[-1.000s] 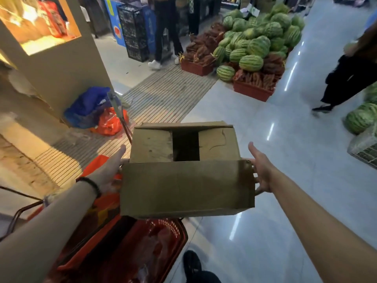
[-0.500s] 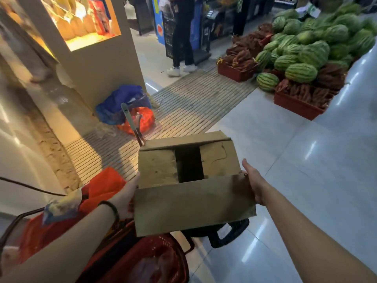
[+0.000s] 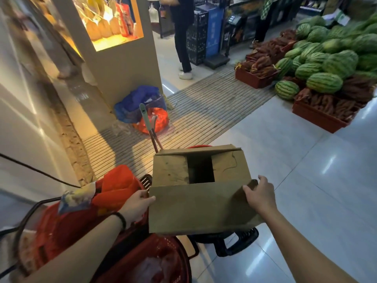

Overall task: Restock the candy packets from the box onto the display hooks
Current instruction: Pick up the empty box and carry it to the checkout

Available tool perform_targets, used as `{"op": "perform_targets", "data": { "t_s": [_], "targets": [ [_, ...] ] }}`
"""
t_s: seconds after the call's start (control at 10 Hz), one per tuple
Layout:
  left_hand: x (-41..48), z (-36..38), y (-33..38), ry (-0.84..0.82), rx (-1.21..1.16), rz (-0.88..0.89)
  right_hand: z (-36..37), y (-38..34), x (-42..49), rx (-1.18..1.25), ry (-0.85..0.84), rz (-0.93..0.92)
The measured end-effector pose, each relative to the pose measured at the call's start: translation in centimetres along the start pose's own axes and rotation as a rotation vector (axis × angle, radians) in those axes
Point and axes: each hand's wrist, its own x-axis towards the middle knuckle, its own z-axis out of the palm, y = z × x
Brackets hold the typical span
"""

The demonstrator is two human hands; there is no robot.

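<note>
Head cam: brown cardboard box (image 3: pixel 200 209) held over a red plastic shopping basket (image 3: pixel 163 249), top flaps partly open. The left hand (image 3: pixel 136 205) pinches its left edge and the right hand (image 3: pixel 259 198) curls its fingers over the right corner, so 2 hands clamped on it.

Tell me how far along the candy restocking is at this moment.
Done: nothing shows as done; no candy packets can be seen near the hands. In hand: the left hand and right hand grip the cardboard box at its sides, above a red basket. The top flaps leave a dark gap, and the contents are hidden. Left: getting to the hooks, opening the box and hanging every packet.
</note>
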Motion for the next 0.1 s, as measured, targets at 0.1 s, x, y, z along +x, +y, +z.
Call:
{"op": "perform_targets", "data": {
  "t_s": [0.1],
  "targets": [
    [-1.83,-2.32,-0.02,-0.014,0.222,0.092,-0.58,-2.15,-2.02,-0.219,0.028,-0.157]
  ]
}}
